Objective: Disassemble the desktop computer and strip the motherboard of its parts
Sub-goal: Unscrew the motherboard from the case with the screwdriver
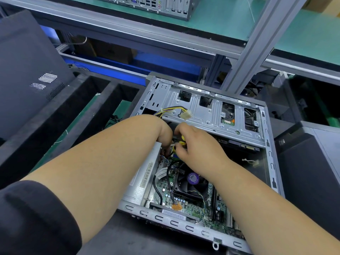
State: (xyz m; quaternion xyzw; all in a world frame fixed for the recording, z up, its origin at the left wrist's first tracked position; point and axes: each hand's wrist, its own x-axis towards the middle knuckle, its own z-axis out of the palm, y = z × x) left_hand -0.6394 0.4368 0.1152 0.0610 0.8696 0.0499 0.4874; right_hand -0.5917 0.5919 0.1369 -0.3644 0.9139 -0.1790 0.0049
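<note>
both hands deep in open pc case [265, 126], left hand [161, 133] fingers hidden, right hand [195, 144] gripping yellow tool [182, 140]

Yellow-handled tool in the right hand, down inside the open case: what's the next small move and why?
Probably steady the tip and work loose whatever fastening sits there: the right hand grips the yellow-handled tool over the motherboard near the power supply, the left hand reaches in beside it. The tip is hidden.
</note>
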